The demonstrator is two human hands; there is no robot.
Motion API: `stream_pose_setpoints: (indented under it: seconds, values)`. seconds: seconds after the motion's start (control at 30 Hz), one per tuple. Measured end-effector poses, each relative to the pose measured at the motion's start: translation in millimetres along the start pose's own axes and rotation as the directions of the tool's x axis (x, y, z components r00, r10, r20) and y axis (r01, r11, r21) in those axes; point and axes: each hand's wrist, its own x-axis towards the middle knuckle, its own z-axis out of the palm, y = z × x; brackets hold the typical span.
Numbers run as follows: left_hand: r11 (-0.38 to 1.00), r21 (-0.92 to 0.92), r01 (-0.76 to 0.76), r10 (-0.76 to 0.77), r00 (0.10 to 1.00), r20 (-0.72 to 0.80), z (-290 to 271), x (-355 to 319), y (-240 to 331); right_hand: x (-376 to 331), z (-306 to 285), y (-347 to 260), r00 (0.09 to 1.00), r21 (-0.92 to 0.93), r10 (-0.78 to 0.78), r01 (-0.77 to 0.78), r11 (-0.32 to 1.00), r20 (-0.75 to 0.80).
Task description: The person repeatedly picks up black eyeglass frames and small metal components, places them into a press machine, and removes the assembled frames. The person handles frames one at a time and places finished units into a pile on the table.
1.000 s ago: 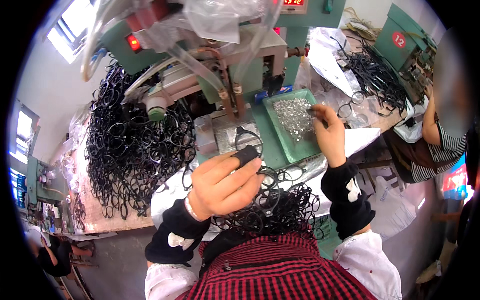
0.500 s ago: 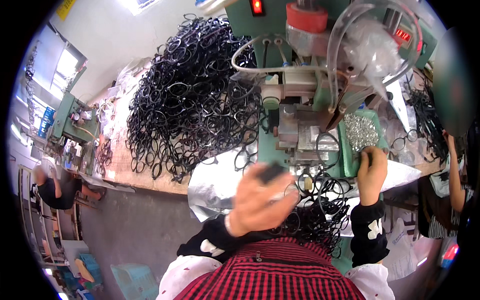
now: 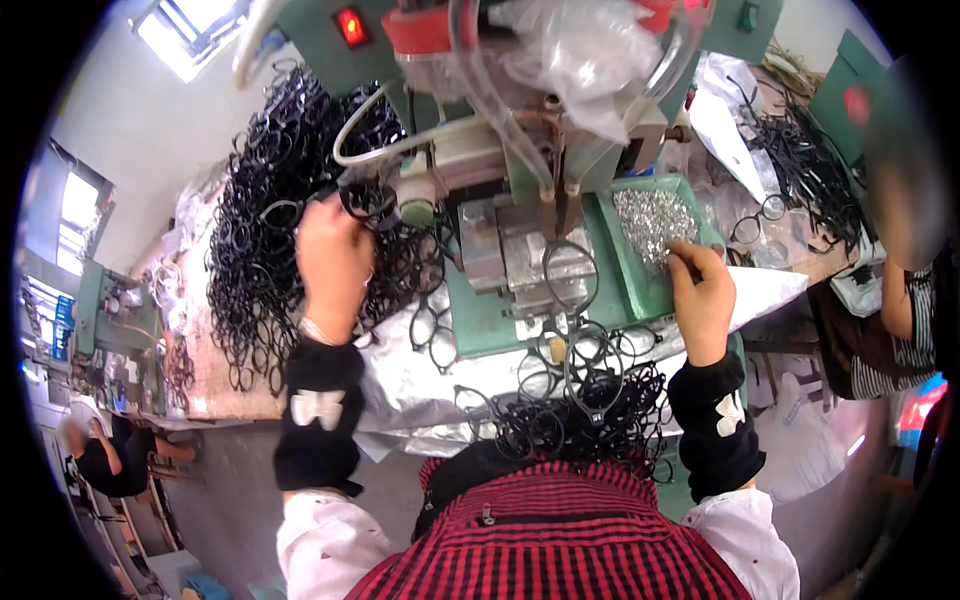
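Note:
My left hand (image 3: 335, 262) reaches into a big heap of black eyeglass frames (image 3: 275, 190) on the table's left side. Its fingers are curled around a black eyeglass frame (image 3: 368, 207) at the heap's edge, slightly blurred. At the right, my right hand (image 3: 703, 292) has thumb and forefinger pinched together over the green tray (image 3: 640, 297) of small shiny metal parts (image 3: 650, 225). Whatever lies between those fingertips is too small to make out. Between my hands, another eyeglass frame (image 3: 594, 275) sits at the green machine's metal fixture (image 3: 520, 245), below its pointed tips.
More black frames (image 3: 540, 425) are heaped in front of my apron. Clear tubes and a plastic bag (image 3: 580, 60) hang on the machine above. Dark temple pieces (image 3: 800, 160) lie at the back right. One person sits far left; another person's arm (image 3: 895, 300) shows at right.
My left hand has moved from in front of the machine out to the heap on the left. My right hand stays at the tray. The whole view has shifted.

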Motion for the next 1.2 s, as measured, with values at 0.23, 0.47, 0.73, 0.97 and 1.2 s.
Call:
stream_pose_setpoints:
  seconds: [0.23,0.47,0.73,0.97,1.2]
  values:
    - [0.891,-0.167,0.422,-0.315,0.84,0.441,-73.8,22.6,-17.1,11.4,-8.9,0.0,0.971,-0.215,-0.237,0.238,0.947,0.027]
    - [0.493,-0.638,0.592,-0.606,0.759,0.236,-9.8,-56.8,19.9,-17.6,-20.7,-0.9,0.978,0.195,0.21,-0.208,0.959,0.007]
    - [0.29,-0.768,0.571,-0.52,0.768,0.374,-25.3,-19.7,64.6,30.5,7.3,-79.8,0.923,0.689,0.195,-0.377,0.619,0.331]
    - [0.043,-0.847,0.531,-0.694,0.625,0.356,-20.1,-59.8,102.0,9.2,26.6,-81.6,0.978,0.645,0.085,-0.192,0.739,0.193]
    - [0.59,-0.804,-0.076,-0.27,0.92,-0.284,-99.5,47.4,145.9,13.9,33.3,-133.6,0.961,0.826,0.092,-0.272,0.494,0.261]
